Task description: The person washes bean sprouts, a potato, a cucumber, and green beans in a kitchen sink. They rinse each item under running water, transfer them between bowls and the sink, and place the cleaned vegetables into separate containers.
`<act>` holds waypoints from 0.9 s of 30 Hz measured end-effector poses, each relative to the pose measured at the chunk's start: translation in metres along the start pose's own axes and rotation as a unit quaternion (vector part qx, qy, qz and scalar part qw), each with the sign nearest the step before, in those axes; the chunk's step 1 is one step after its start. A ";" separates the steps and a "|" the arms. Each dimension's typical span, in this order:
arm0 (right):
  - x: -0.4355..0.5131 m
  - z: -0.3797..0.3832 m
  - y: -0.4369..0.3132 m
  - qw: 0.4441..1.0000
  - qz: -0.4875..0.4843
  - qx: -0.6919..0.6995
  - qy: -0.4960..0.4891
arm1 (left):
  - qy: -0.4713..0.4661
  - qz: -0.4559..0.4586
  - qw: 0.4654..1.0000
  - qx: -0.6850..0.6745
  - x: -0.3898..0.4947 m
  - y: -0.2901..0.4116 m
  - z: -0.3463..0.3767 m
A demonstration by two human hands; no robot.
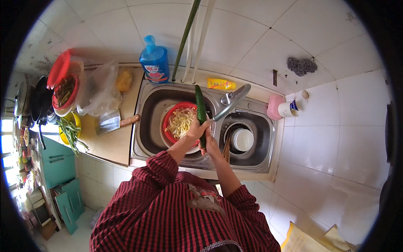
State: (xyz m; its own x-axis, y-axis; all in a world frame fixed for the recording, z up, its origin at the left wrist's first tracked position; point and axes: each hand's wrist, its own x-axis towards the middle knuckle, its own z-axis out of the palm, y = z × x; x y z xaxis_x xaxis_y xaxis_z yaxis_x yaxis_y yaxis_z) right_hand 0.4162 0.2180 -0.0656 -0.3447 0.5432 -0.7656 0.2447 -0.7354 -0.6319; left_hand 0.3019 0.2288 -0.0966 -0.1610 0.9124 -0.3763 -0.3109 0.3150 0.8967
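Note:
A long green cucumber point(200, 105) is held between both hands over the larger sink basin point(151, 126). My left hand point(197, 129) grips its middle from the left side. Around its lower part is my right hand point(209, 143), close against the left one. Beneath and to the left, a red plastic basket point(166, 126) of bean sprouts point(181, 121) rests in a pale bowl point(162, 135). The curved faucet point(233, 105) has its spout end just right of the cucumber. Whether water is running I cannot tell.
The smaller basin point(264, 138) holds a white container point(244, 139) and chopsticks point(226, 151). Left of the sink, a cleaver point(108, 123) lies on a board point(110, 145), near a plastic bag point(102, 91) and green beans point(70, 129). A blue soap bottle point(155, 64) stands behind the sink.

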 end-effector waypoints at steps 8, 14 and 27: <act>-0.018 -0.026 -0.041 0.589 -0.480 -0.628 0.167 | -0.167 0.093 0.827 0.529 -0.024 0.026 -0.055; -0.019 -0.042 -0.048 0.720 -0.253 -0.628 0.154 | 0.105 0.265 0.804 0.522 -0.028 0.021 -0.020; -0.079 -0.028 -0.005 0.972 0.014 0.121 -0.202 | 0.119 -0.068 0.937 -0.322 0.011 0.024 -0.029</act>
State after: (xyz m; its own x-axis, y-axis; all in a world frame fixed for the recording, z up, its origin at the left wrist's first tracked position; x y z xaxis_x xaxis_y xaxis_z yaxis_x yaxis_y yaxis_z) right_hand 0.4679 0.1899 -0.0057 -0.6812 0.3546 -0.6405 0.0546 -0.8479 -0.5274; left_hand 0.2660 0.2387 -0.0861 -0.2591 0.7672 -0.5867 -0.8322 0.1309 0.5387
